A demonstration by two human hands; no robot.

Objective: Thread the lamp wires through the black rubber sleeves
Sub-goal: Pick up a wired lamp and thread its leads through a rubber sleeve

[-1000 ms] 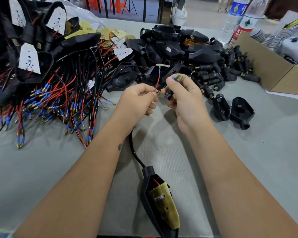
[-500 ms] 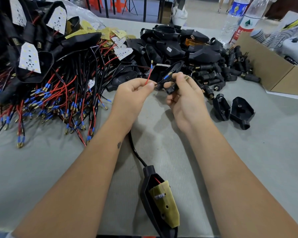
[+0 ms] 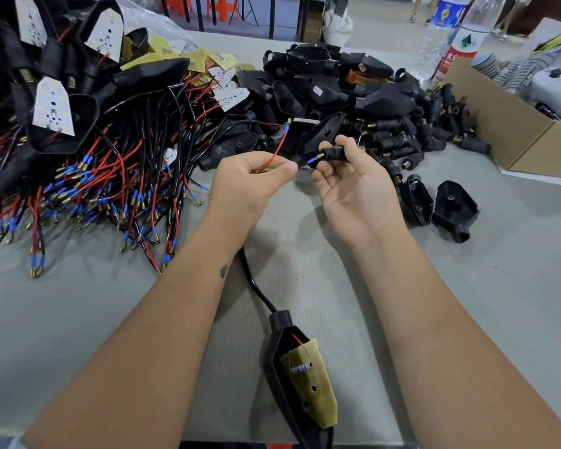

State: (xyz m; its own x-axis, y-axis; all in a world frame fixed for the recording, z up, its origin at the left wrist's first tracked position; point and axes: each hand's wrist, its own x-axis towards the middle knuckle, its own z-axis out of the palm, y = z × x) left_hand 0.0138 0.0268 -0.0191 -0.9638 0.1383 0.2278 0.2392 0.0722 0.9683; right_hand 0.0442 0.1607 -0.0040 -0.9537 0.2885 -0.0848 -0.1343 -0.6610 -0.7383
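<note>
Above bare mat, left hand [image 3: 251,183] pinching red wire [image 3: 274,155], right hand [image 3: 353,186] gripping black sleeve [image 3: 336,153]

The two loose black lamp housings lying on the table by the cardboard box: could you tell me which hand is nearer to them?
Right. The right hand is just beside the two housings, holding a rubber sleeve; the left hand is farther away, pinching the red wire.

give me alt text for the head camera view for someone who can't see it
Left hand pinches a red wire and a black wire, whose blue-tipped end meets the black rubber sleeve held by the right hand. Their lamp housing lies on the grey table.
</note>
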